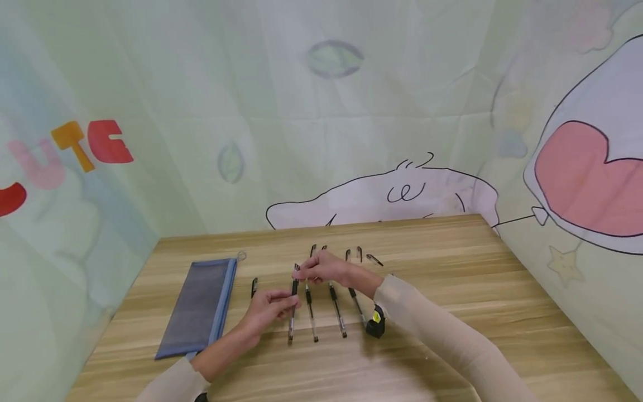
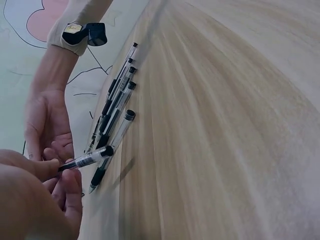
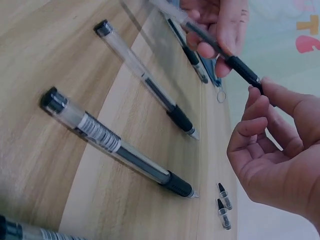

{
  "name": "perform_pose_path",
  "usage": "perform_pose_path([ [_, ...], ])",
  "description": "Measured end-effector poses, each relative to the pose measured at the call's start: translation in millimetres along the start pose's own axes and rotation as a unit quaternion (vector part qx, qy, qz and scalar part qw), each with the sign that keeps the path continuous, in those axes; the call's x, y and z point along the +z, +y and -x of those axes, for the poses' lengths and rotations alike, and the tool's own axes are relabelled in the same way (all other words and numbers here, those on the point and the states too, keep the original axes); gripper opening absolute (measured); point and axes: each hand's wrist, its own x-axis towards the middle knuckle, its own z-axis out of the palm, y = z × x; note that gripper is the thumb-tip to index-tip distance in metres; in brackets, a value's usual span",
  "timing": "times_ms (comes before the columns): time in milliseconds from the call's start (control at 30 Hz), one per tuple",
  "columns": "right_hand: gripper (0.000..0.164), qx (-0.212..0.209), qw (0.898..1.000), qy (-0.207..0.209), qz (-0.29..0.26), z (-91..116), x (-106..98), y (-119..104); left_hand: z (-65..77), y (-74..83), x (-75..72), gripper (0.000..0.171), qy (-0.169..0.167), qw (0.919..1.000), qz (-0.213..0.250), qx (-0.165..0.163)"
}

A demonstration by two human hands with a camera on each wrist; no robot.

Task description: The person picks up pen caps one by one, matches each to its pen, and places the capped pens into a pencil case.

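Note:
A clear-barrelled black gel pen (image 1: 292,319) is held between both hands, its rear end toward me. My left hand (image 1: 271,310) pinches its barrel between thumb and fingers. At the far end of the pen, my right hand (image 1: 325,267) pinches the cap (image 1: 296,268), which its fingertips partly cover. In the right wrist view, the black grip of the held pen (image 3: 242,70) shows between the two hands. Uncapped pens (image 1: 311,312) (image 1: 337,310) (image 1: 358,306) lie side by side on the table, to the right of the held one.
Several loose pen caps (image 1: 359,254) (image 1: 374,259) lie beyond the pens on the wooden table (image 1: 452,312). Left of my left hand lies a blue mesh zip pouch (image 1: 198,304). Another pen (image 1: 254,286) is partly hidden behind that hand. A printed curtain (image 1: 281,111) surrounds the table.

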Motion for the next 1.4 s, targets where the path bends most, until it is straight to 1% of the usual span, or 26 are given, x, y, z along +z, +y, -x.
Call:
perform_pose_path([
  [100, 0.032, -0.005, 1.0, 0.002, 0.027, 1, 5, -5, 1.6, -0.7, -2.5, 0.029, 0.009, 0.9999, 0.007, 0.0],
  [200, 0.034, -0.003, 0.999, 0.013, 0.05, 2, 9, -10, 2.3, 0.6, -5.5, 0.029, 0.015, 0.9999, -0.006, -0.003],
  [333, 0.029, 0.012, 0.998, 0.028, 0.057, 2, 14, -16, 3.1, 5.1, -8.4, 0.03, 0.004, 0.9997, -0.012, -0.02],
  [400, 0.026, 0.021, 0.998, 0.032, 0.054, 2, 15, -18, 4.3, 7.9, -9.5, 0.03, -0.007, 0.9995, -0.007, -0.031],
  [467, 0.025, 0.024, 0.998, 0.033, 0.049, 3, 16, -20, 5.2, 10.5, -10.3, 0.03, -0.01, 0.9993, -0.002, -0.035],
  [533, 0.025, 0.021, 0.998, 0.029, 0.049, 4, 15, -21, 6.8, 13.1, -11.3, 0.029, -0.015, 0.9992, -0.004, -0.036],
  [633, 0.027, 0.008, 0.999, 0.01, 0.05, 4, 15, -21, 7.9, 15.2, -11.8, 0.028, -0.027, 0.9991, -0.007, -0.033],
  [700, 0.024, -0.001, 0.999, 0.0, 0.048, 4, 14, -20, 8.4, 15.3, -11.2, 0.029, -0.031, 0.9991, -0.003, -0.03],
  [800, 0.022, -0.007, 0.999, -0.004, 0.037, 3, 11, -18, 7.3, 13.1, -9.4, 0.032, -0.02, 0.9993, 0.012, -0.028],
  [867, 0.02, -0.006, 1.0, 0.003, 0.028, 2, 10, -15, 6.5, 10.3, -8.7, 0.033, 0.001, 0.9994, 0.021, -0.029],
  [1000, 0.023, -0.006, 1.0, 0.006, 0.011, 4, 6, -6, 5.1, 3.5, -9.8, 0.031, 0.041, 0.9984, 0.021, -0.033],
  [1067, 0.025, -0.003, 1.0, 0.008, 0.005, 9, 3, -2, 4.6, 0.8, -10.9, 0.03, 0.051, 0.9979, 0.016, -0.035],
  [1133, 0.028, -0.003, 1.0, 0.011, 0.003, 14, -1, 2, 3.6, -0.8, -11.9, 0.03, 0.056, 0.9977, 0.016, -0.035],
  [1267, 0.037, -0.01, 1.0, 0.003, 0.001, 25, -9, 5, -0.9, -2.8, -16.3, 0.032, 0.053, 0.998, 0.007, -0.032],
  [1400, 0.037, -0.015, 1.0, 0.003, -0.002, 31, -16, 6, -5.1, -4.5, -21.2, 0.032, 0.048, 0.9987, -0.004, -0.018],
])
